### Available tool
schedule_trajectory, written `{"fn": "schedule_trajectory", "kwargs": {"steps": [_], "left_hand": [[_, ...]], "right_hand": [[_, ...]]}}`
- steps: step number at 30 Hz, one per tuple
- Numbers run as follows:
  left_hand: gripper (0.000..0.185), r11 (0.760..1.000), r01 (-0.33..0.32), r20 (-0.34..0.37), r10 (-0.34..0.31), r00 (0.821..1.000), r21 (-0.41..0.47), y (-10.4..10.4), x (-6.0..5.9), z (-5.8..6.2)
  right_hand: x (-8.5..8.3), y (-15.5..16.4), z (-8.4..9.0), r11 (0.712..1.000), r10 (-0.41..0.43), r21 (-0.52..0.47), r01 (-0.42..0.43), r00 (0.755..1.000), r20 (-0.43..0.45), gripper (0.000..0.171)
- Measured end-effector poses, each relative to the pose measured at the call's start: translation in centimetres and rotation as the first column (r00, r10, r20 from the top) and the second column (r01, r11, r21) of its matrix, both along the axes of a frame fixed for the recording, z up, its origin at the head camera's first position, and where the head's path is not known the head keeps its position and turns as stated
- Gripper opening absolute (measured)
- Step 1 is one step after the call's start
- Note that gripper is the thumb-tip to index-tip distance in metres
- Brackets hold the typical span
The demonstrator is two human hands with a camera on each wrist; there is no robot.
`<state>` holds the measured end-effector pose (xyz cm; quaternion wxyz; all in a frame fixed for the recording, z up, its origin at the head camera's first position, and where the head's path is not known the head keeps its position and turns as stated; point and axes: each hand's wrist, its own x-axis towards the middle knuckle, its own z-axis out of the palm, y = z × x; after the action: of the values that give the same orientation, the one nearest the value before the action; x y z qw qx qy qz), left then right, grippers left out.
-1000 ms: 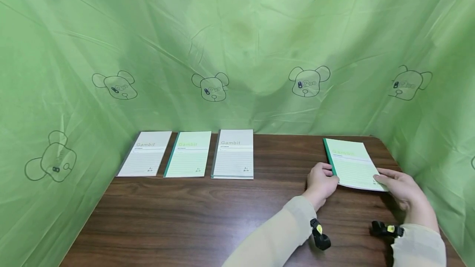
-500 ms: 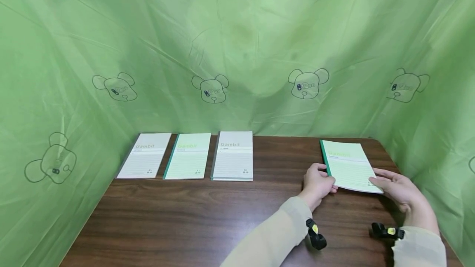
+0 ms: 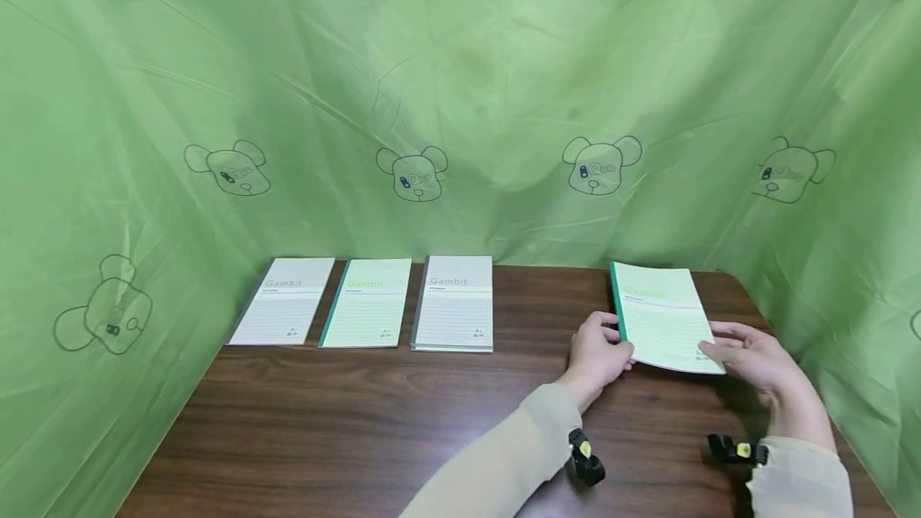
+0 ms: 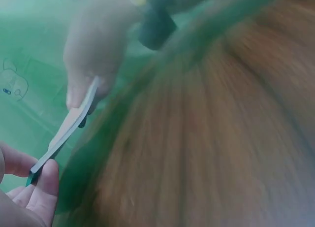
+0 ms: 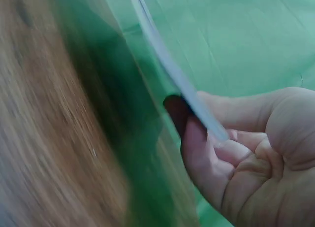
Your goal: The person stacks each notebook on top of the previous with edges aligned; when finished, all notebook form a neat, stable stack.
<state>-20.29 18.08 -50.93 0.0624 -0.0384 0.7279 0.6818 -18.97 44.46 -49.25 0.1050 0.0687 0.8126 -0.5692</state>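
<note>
A pale green notebook (image 3: 665,316) with a dark green spine is held between both hands at the table's right side. My left hand (image 3: 596,354) pinches its lower left corner at the spine, thumb on top. Across from it, my right hand (image 3: 751,358) pinches the lower right corner with the thumb over the cover. In the left wrist view the notebook (image 4: 71,122) appears edge-on and slightly bent between the hands. The right wrist view shows the notebook's edge (image 5: 172,69) between thumb and fingers, raised off the wood.
Along the table's back edge lie a grey-covered notebook (image 3: 282,302), a green one (image 3: 367,302) and another grey one (image 3: 453,302), side by side. Green curtain (image 3: 504,102) with printed bear heads encloses the brown wooden table (image 3: 324,422) at the back and sides.
Both hands have moved left with the green notebook, bringing it nearer the row. The other notebooks stay where they were.
</note>
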Motion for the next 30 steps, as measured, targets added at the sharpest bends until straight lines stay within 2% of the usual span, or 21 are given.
{"fn": "schedule_trajectory", "kwargs": {"steps": [2,4,11,18,24,30], "left_hand": [[0.041,1.000,0.005,-0.030,-0.006,1.000,-0.026,-0.8,0.0,-0.3],[0.041,0.999,0.000,-0.049,-0.002,0.999,-0.043,-1.7,0.2,-0.4],[0.042,0.999,-0.007,-0.099,0.002,0.995,-0.051,-5.2,0.4,0.3],[0.042,0.998,0.061,-0.160,-0.060,0.985,0.002,-9.6,-1.0,1.2],[0.043,0.992,0.122,-0.210,-0.123,0.970,-0.018,-14.0,-2.4,2.3],[0.046,0.991,0.130,-0.242,-0.136,0.961,-0.040,-17.7,-3.3,2.1]], "right_hand": [[-0.2,-1.0,0.4,0.993,0.012,0.115,-0.009,1.000,-0.023,0.055],[-0.3,-2.2,0.9,0.984,0.025,0.175,-0.018,0.999,-0.039,0.067],[-0.3,-5.9,2.5,0.977,0.055,0.211,-0.041,0.996,-0.066,0.064],[-0.8,-10.5,3.7,0.943,0.053,0.332,0.002,0.986,-0.157,0.061],[-1.3,-14.5,4.2,0.960,0.041,0.280,0.023,0.975,-0.220,0.058],[-2.0,-17.5,4.7,0.980,0.021,0.196,0.023,0.976,-0.216,0.061]]}}
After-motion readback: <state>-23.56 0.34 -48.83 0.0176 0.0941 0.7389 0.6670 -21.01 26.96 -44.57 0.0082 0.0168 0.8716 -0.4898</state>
